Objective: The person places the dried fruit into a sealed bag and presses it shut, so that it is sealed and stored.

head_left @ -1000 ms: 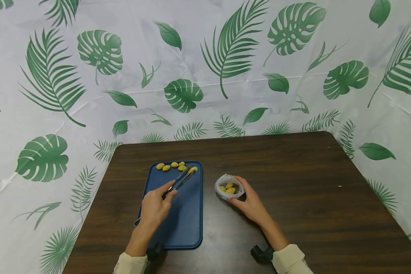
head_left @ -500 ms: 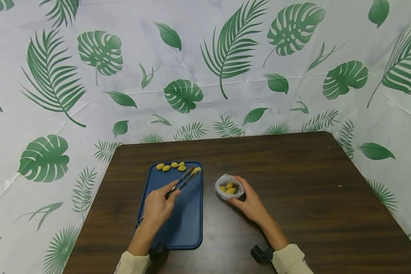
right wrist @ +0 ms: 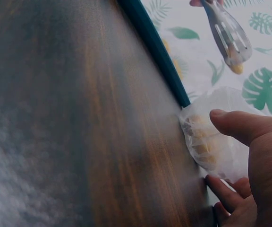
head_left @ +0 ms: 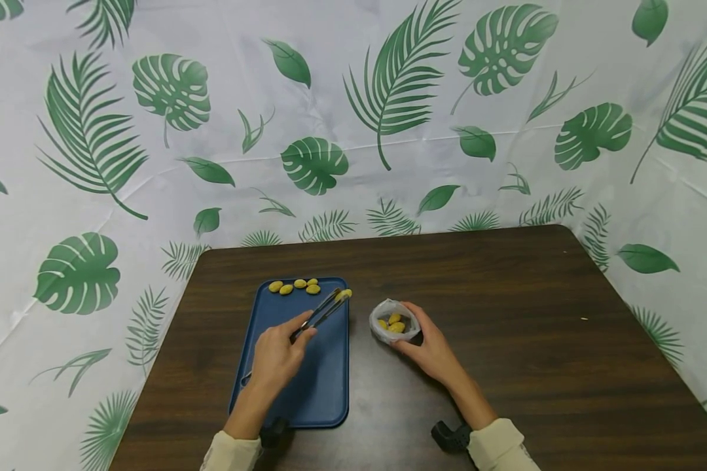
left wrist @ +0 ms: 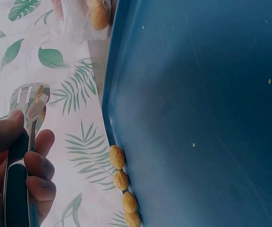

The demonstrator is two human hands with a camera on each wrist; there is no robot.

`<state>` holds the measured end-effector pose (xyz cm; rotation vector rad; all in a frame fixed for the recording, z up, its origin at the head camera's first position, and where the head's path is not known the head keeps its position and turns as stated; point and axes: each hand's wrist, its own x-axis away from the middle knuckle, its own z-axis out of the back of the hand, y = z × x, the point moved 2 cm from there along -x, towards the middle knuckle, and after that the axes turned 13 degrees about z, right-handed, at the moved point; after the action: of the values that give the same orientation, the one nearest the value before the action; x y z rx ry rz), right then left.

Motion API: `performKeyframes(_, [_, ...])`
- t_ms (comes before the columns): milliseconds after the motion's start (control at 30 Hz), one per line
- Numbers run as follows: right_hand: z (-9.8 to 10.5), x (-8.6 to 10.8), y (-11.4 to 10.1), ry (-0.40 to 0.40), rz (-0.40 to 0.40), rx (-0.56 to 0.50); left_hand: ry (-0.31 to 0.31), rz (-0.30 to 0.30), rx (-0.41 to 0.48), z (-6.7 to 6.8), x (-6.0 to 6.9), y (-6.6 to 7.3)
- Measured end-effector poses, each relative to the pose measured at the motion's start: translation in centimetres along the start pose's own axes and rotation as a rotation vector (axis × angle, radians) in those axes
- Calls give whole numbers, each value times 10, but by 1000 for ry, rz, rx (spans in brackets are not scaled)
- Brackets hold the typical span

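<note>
In the head view my left hand (head_left: pixel 275 356) grips metal tongs (head_left: pixel 324 313) above the blue tray. Between the tong tips is a yellow, wrinkled oval piece (head_left: pixel 345 294), at the tray's right edge. The left wrist view shows slotted ends on the tongs (left wrist: pixel 31 97). My right hand (head_left: pixel 429 350) holds a translucent plastic bag (head_left: pixel 379 335) by its side, with thumb and fingers around it. The bag stands upright on the table, its mouth spread. Several similar yellow pieces (head_left: pixel 395 318) lie inside. In the right wrist view the raised tongs (right wrist: pixel 228 35) are beyond the bag (right wrist: pixel 230 101).
The blue tray (head_left: pixel 324 386) lies on a dark wooden table (head_left: pixel 507 294). Several yellow oval pieces (head_left: pixel 286 289) line its far edge, and small crumbs (left wrist: pixel 193 145) dot its surface. A white leaf-print cloth (head_left: pixel 342 85) hangs behind the table.
My left hand has moved right, carrying the tongs and the yellow piece from the tray's far right corner out to its right edge. My right hand and the bag have stayed put.
</note>
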<state>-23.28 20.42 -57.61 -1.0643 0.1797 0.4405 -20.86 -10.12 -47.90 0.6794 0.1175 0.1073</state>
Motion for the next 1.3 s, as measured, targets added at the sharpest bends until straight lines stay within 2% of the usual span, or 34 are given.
performKeyframes(600, [1, 0, -2, -8, -3, -5, -48, -21, 9, -10, 4, 7])
performKeyframes(1000, [1, 0, -2, -6, -4, 0, -49, -81, -4, -16, 8, 17])
performKeyframes(1300, [0, 0, 0, -8, -4, 5, -83, -85, 10, -21, 8, 19])
